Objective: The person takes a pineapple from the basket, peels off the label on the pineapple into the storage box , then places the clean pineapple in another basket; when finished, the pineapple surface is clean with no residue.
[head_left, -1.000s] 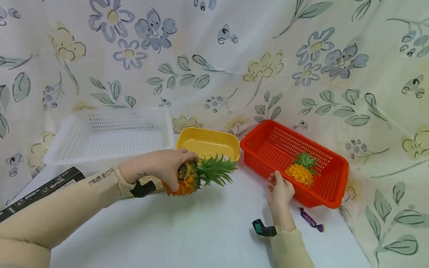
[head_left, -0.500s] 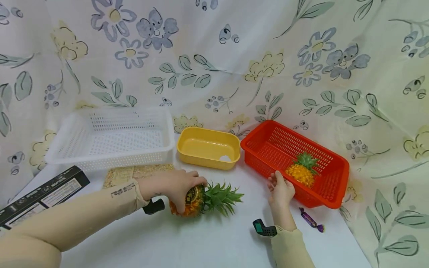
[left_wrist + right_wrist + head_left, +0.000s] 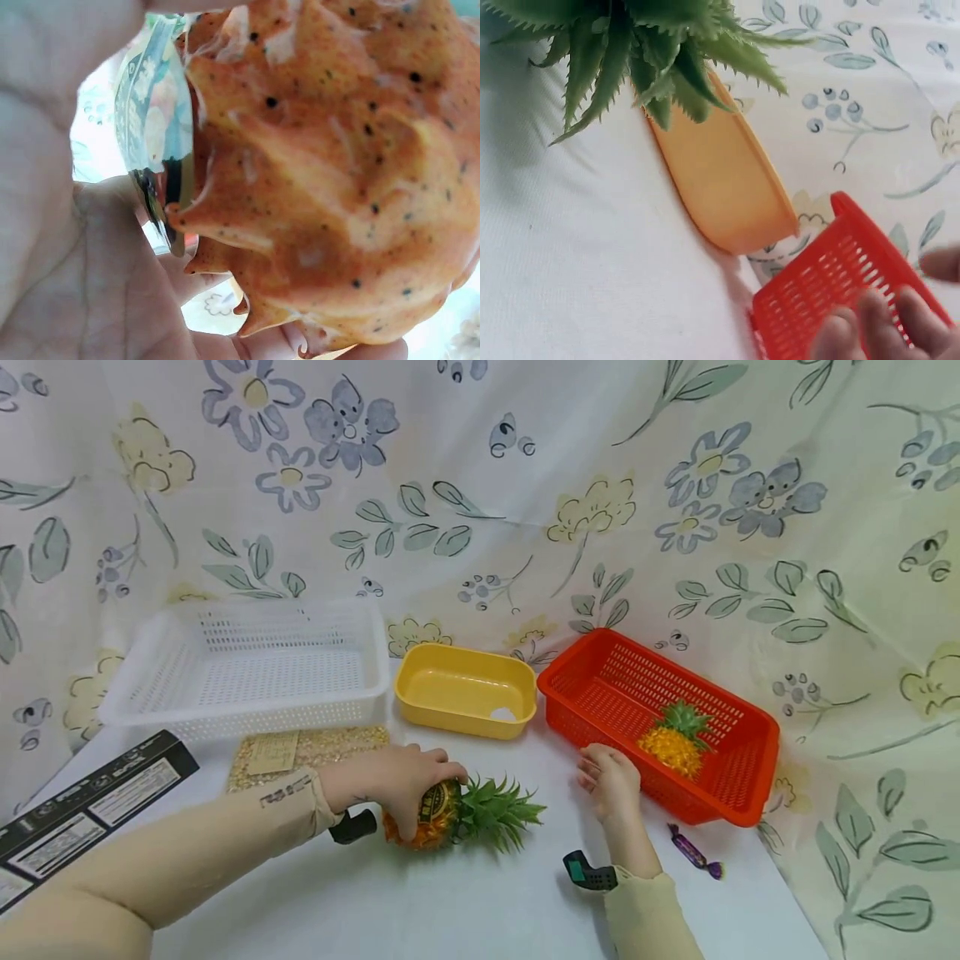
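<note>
The left hand (image 3: pixel 397 781) grips an orange pineapple (image 3: pixel 442 817) lying on its side, its green crown pointing right. Up close in the left wrist view, the spiky fruit (image 3: pixel 337 172) fills much of the frame, with the palm (image 3: pixel 82 277) around it and a shiny tag between. The right hand (image 3: pixel 613 785) holds nothing, fingers loosely bent, just left of the red basket (image 3: pixel 585 718). A smaller pineapple (image 3: pixel 675 743) lies inside that basket. In the right wrist view, the fingers (image 3: pixel 877 322) appear in front of the basket's red wall (image 3: pixel 810 285).
A white basket (image 3: pixel 247 714) stands at the back left, beside a yellow tray (image 3: pixel 457 720) with a small white piece inside. In front lie a packet of grains (image 3: pixel 315 747) and a black box (image 3: pixel 97 810). A purple wrapped candy (image 3: pixel 693 850) lies near the red basket.
The left hand and its pineapple moved toward the front and right, then settled low over the table. The right hand has come away from the red basket's rim, slightly leftward.
</note>
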`<state>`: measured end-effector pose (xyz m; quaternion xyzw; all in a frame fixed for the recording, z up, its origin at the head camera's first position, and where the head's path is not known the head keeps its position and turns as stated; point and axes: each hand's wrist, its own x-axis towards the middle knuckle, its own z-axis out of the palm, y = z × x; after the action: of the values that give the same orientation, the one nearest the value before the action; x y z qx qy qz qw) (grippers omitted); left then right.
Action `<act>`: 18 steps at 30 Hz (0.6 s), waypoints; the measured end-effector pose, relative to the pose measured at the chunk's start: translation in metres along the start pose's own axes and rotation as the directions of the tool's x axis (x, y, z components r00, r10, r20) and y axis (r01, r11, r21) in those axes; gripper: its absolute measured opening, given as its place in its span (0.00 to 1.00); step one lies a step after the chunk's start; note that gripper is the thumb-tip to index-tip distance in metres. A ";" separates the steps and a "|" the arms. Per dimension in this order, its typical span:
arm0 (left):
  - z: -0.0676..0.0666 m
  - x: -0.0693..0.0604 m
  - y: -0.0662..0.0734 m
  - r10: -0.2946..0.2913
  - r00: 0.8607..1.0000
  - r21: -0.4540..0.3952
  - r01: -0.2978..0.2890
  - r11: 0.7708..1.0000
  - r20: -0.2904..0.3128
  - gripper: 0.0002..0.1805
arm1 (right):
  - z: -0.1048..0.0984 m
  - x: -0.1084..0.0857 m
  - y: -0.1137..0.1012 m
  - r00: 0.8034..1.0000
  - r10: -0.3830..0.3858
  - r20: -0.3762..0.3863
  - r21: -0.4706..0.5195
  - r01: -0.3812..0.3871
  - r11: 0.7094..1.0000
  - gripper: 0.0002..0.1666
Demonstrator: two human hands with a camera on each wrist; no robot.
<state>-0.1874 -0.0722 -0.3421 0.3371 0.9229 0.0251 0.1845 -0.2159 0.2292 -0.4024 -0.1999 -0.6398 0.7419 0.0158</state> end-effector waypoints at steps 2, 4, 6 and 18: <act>0.000 0.000 0.000 -0.004 1.000 -0.004 0.004 1.000 0.006 0.50 | 0.005 -0.005 0.000 0.989 -0.049 0.141 -0.162 0.071 0.984 0.15; 0.001 0.000 0.000 -0.010 1.000 -0.014 0.010 1.000 0.009 0.50 | 0.010 -0.011 0.000 0.941 -0.109 0.320 -0.305 0.212 0.928 0.17; 0.001 0.001 -0.001 -0.013 1.000 -0.031 0.013 0.999 0.007 0.52 | 0.015 -0.019 0.002 0.851 -0.152 0.502 -0.406 0.388 0.828 0.22; 0.014 -0.015 -0.008 -0.036 0.987 -0.237 -0.002 0.972 -0.158 0.59 | 0.040 -0.046 0.016 0.603 -0.104 0.791 -0.500 0.735 0.459 0.45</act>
<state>-0.1769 -0.0891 -0.3517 0.3018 0.9280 0.1603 0.1484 -0.1821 0.1759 -0.4010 0.2731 -0.8867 0.3586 -0.1031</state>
